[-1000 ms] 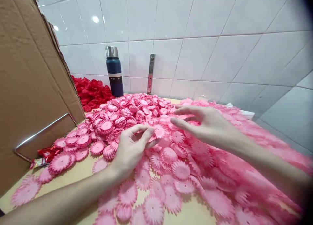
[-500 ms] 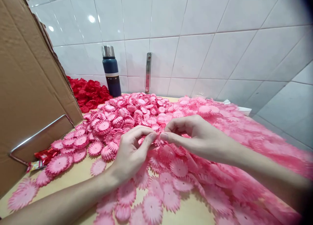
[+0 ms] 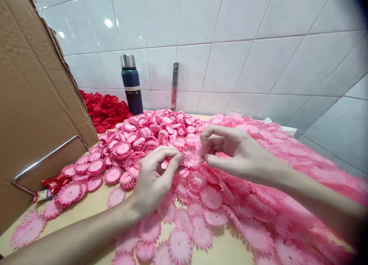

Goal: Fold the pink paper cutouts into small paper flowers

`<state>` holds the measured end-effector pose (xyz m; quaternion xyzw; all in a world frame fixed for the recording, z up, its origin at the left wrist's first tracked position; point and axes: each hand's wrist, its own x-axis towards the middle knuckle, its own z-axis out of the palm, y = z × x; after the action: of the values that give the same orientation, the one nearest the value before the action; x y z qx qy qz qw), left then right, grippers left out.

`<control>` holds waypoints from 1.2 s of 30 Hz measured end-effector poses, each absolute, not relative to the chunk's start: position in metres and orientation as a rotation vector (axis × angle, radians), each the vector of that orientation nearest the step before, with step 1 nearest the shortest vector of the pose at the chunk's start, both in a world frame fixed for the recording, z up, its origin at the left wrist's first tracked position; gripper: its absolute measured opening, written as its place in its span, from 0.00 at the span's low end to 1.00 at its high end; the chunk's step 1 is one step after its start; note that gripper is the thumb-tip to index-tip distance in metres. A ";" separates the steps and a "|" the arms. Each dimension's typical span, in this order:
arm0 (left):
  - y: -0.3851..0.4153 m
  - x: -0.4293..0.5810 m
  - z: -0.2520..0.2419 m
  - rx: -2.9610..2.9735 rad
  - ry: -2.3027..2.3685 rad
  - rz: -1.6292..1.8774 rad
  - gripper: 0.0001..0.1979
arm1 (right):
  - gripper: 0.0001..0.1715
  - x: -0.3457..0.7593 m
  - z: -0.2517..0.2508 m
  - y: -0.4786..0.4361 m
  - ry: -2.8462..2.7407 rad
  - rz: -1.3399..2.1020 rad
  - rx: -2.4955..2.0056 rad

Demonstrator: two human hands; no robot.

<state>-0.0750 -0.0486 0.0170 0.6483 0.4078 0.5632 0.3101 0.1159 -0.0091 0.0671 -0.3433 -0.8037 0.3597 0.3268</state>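
My left hand [image 3: 156,176] pinches a pink scalloped petal disc [image 3: 189,157] by its left side, thumb against fingers. Just right of the disc is my right hand [image 3: 230,148], its thumb and curled forefinger parted at the disc's right side; nothing is clearly held between them. Beneath both hands spreads a heap of pink petal discs [image 3: 211,198], flat and loose toward the front. Behind my left hand lie smaller, thicker pink pieces with curled edges [image 3: 120,148].
A cardboard box [image 3: 37,104] with a metal wire handle [image 3: 47,153] stands at left. Red petals [image 3: 106,109] and a dark blue bottle [image 3: 132,84] are behind. Shiny wrappers [image 3: 54,183] lie by the box. A metal strip [image 3: 175,71] is against the tiled wall [image 3: 230,65].
My right hand has moved slightly right and up, away from my left fingertips, and its thumb and forefinger have parted. My left hand has barely moved.
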 end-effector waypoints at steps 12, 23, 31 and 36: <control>-0.047 -0.079 0.017 2.206 1.067 1.598 0.07 | 0.14 0.110 0.067 -0.014 -2.087 1.029 -1.240; -0.052 -0.077 0.015 1.707 0.954 1.551 0.03 | 0.17 0.104 0.074 -0.021 -2.089 0.875 -1.118; -0.045 -0.077 0.017 1.352 0.874 1.338 0.14 | 0.14 0.105 0.070 -0.021 -2.224 0.789 -1.083; -0.045 -0.077 0.013 1.428 0.857 1.286 0.16 | 0.13 0.105 0.067 -0.022 -2.307 0.759 -1.083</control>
<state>-0.0772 -0.0446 0.0129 0.5894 0.3535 0.5309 0.4958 0.1048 -0.0219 0.0673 -0.3954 -0.8425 0.2772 0.2388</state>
